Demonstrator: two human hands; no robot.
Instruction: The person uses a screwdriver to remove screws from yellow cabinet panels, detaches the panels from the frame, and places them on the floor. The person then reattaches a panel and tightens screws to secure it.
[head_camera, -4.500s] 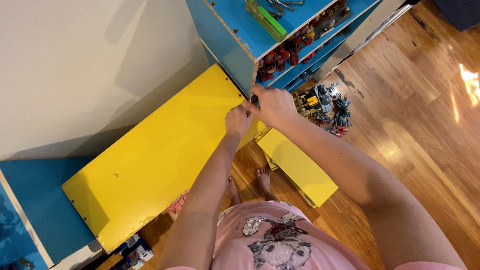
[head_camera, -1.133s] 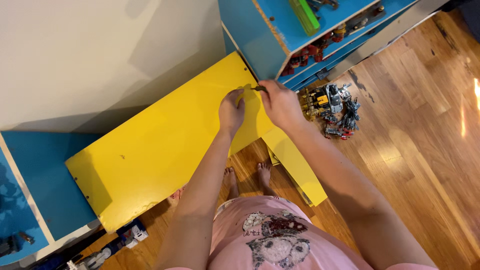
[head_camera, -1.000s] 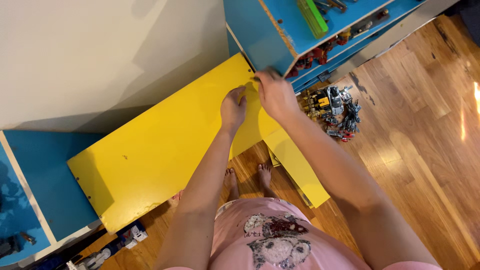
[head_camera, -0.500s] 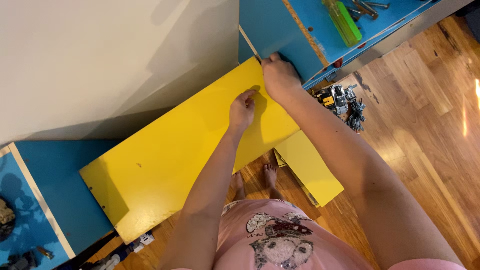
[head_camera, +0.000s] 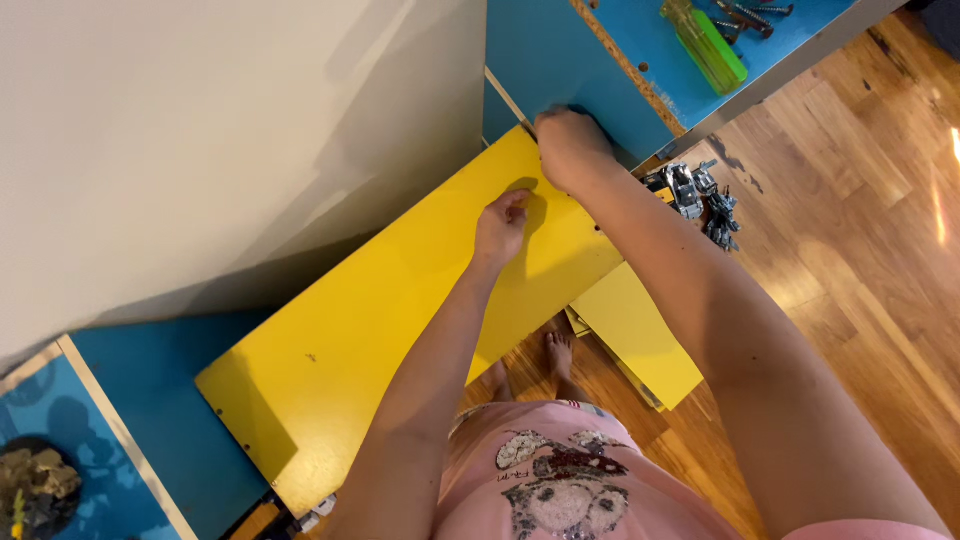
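The right hand (head_camera: 568, 148) is curled closed at the far corner of the long yellow panel (head_camera: 400, 330), right where that corner meets the blue cabinet side (head_camera: 560, 70). The fingers fold over something at the joint, but the knuckles hide it, so I cannot tell whether they pinch a small fitting or only press on the edge. The left hand (head_camera: 500, 225) lies on the panel just short of that corner, fingers loosely bent and resting on the yellow face, holding nothing; it seems placed there to steady the board while the other hand works at the joint.

The yellow panel runs from that corner back toward the person, sloping down to a blue board (head_camera: 150, 400) at its near end, with a pale wall (head_camera: 200, 130) along its far long edge. Small holes show along its short near edge.

Past the corner, on the blue top face of the cabinet, a green-handled screwdriver (head_camera: 705, 45) lies beside a few loose screws (head_camera: 745, 15), kept within reach of the right hand. To the right of the panel a second, smaller yellow board (head_camera: 640, 335) lies flat on the wooden floor (head_camera: 850, 280), and a heap of small grey toy figures (head_camera: 700, 195) sits on the floor just beside the corner. The person's bare feet (head_camera: 555, 355) stand between the two yellow boards.
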